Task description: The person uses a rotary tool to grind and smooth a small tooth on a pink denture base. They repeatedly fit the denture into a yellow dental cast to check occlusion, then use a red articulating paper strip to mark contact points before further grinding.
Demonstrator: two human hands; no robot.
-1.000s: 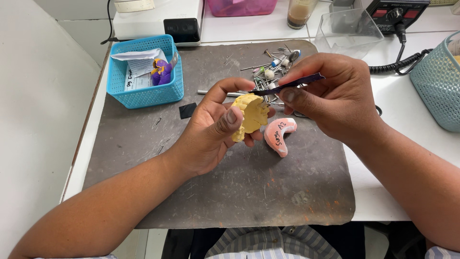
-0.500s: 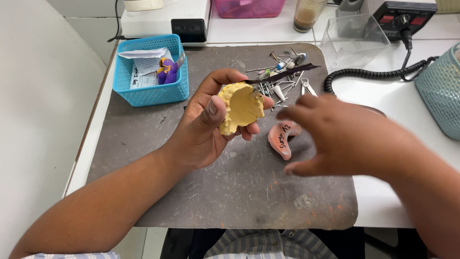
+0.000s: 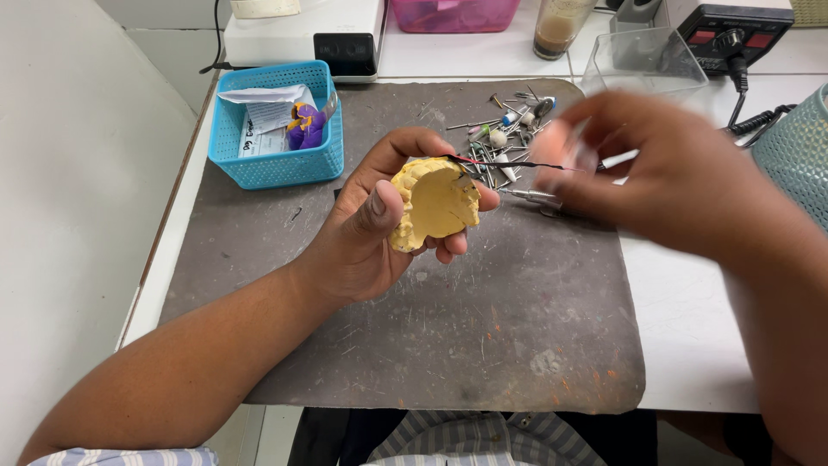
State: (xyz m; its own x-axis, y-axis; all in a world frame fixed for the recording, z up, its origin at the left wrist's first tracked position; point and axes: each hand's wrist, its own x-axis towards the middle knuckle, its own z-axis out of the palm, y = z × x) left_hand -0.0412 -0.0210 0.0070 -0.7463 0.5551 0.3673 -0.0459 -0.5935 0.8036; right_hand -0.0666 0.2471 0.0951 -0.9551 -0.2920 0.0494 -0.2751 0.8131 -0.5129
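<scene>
The person's left forearm is reaching in from the lower left across a dark grey mat (image 3: 483,345) that is covering the white table (image 3: 690,328). The left hand (image 3: 379,224) is gripping a yellow plaster mould (image 3: 435,203), with the thumb pressing on its near left edge and the fingers curling under and around it, so the mould is sitting raised above the middle of the mat, tilted toward the camera.

The right hand (image 3: 664,173) is hovering just to the right of the mould, apart from it, and is badly blurred. It seems to be pinching something pinkish (image 3: 556,147) at the fingertips, but the blur is making it impossible to tell the grip or the object for sure. A thin dark tool (image 3: 509,162) is lying between the mould and that hand.

Just behind, a scatter of small metal bits (image 3: 509,129) is lying on the mat. Farther left, a blue basket (image 3: 276,164) is holding papers and a purple item. At the back, a clear plastic box (image 3: 642,65) and a black control unit (image 3: 733,30) are standing.
</scene>
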